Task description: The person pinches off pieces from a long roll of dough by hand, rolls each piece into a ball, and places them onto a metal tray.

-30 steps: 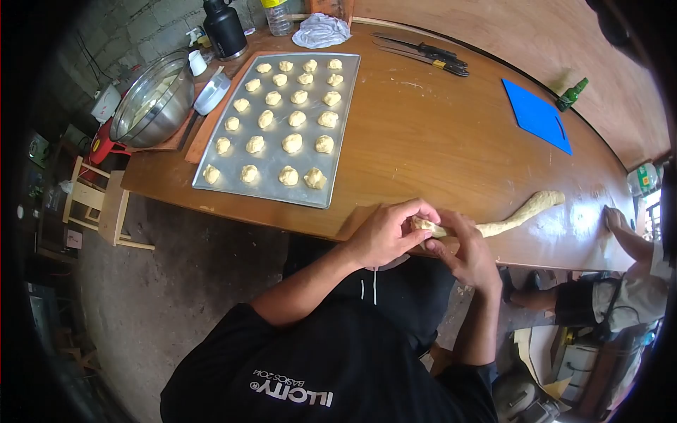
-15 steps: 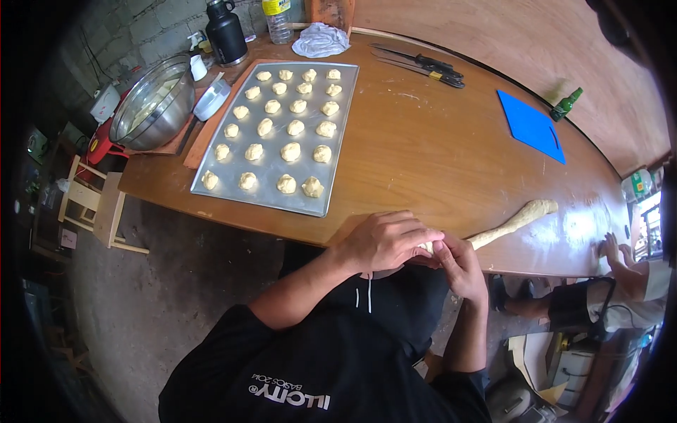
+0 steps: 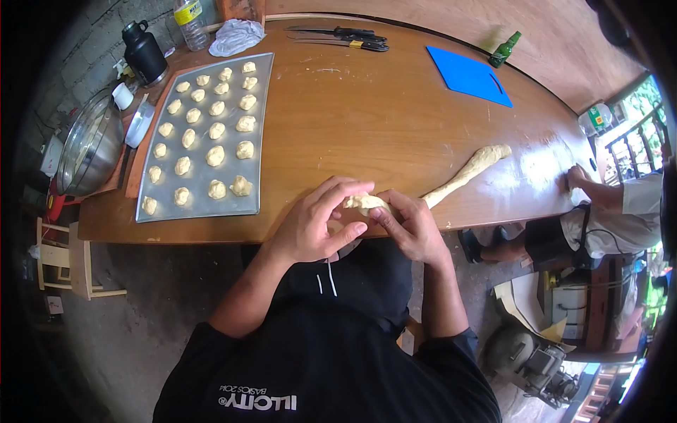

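Note:
My right hand point(image 3: 412, 229) is closed round a long rope of pale dough point(image 3: 462, 176), near its left end. The dough's torn end sticks out past my thumb, and the thicker far end lies on the table to the right. My left hand point(image 3: 314, 218) is open, thumb and fingers apart, with its fingertips beside the torn end. Left of my hands, a metal baking tray point(image 3: 236, 203) bears rows of small dough lumps point(image 3: 216, 132).
A steel bowl point(image 3: 92, 151), black flask point(image 3: 144, 56) and white cloth point(image 3: 237, 37) stand or lie around the tray. Knives point(image 3: 345, 37), a blue cutting board point(image 3: 465, 76) and a green bottle point(image 3: 505, 49) lie farther back. Another person's hand point(image 3: 580, 176) touches the table's right end.
My left hand has opened and drawn away from the dough, baring its torn end. My right hand keeps its hold. The view has shifted to the right.

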### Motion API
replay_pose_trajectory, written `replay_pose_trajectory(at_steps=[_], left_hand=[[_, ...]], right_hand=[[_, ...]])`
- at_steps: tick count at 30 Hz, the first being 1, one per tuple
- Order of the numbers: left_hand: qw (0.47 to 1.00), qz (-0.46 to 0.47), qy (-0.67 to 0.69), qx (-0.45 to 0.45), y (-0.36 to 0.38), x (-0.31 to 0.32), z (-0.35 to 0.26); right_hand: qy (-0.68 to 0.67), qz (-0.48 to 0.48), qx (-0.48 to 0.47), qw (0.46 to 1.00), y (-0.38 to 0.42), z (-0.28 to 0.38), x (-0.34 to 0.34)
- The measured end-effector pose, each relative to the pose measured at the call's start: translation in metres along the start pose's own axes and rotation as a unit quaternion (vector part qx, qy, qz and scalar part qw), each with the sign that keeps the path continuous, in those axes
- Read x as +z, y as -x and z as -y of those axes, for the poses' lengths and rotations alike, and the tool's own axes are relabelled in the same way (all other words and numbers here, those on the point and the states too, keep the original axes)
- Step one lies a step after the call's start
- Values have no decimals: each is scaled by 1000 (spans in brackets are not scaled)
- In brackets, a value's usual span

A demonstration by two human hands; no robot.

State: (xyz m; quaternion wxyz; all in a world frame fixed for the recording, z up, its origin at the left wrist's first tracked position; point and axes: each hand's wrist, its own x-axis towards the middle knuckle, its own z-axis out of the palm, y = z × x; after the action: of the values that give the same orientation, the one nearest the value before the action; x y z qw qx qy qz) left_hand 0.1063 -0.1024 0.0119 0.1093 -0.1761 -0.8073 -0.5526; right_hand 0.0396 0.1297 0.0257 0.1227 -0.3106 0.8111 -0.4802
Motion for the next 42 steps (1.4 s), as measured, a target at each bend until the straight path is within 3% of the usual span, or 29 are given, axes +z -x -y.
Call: replay_pose_trajectory(at_steps=[1, 3, 6, 12, 16, 19, 21, 22, 24, 25, 27, 29, 31, 32, 33, 37, 42], left_hand=[[1000, 2, 1, 0, -3, 6, -2], [984, -110, -50, 133, -12, 18, -5], [968, -54, -118, 214, -21, 22, 10], [942, -88, -161, 280, -34, 28, 14], [943, -98, -162, 275, -39, 33, 15], [948, -106, -159, 253, -41, 33, 15], [963, -115, -159, 183, -39, 34, 16], [963, -114, -159, 184, -38, 33, 15], [993, -77, -55, 71, -35, 31, 14], [993, -78, -58, 71, -33, 30, 13], [999, -39, 16, 23, -30, 28, 12], [996, -49, -27, 74, -33, 32, 17], [978, -98, -31, 181, -36, 37, 12], [979, -68, -43, 190, -34, 32, 10], [979, -37, -55, 195, -31, 29, 8], [956, -47, -142, 254, -25, 28, 10], [964, -45, -173, 197, -23, 41, 15]], right_hand=[[0, -1, 2, 1000, 0, 1, 0], [-41, 26, 3, 999, 0, 3, -1], [-118, 54, -11, 992, 3, -11, 3], [-277, 100, 65, 953, 7, -16, -6], [-291, 109, 86, 947, 9, -16, -14], [-174, 48, 44, 983, 8, -3, -9], [55, 12, -25, 998, 6, 4, -5], [41, -21, -50, 998, 4, 0, 0], [54, -47, -60, 996, 1, -2, 2], [67, -73, -70, 993, -1, -2, 3], [51, -64, -74, 994, -3, -7, 4], [36, -53, -79, 995, -2, -8, -2], [-44, 12, -19, 999, 1, -5, -7], [-124, 20, -44, 991, 3, -20, -2], [-217, 62, 20, 974, 6, -18, -5], [-281, 120, 103, 946, 11, -32, -15], [-314, 103, 108, 938, 11, -33, -11]])
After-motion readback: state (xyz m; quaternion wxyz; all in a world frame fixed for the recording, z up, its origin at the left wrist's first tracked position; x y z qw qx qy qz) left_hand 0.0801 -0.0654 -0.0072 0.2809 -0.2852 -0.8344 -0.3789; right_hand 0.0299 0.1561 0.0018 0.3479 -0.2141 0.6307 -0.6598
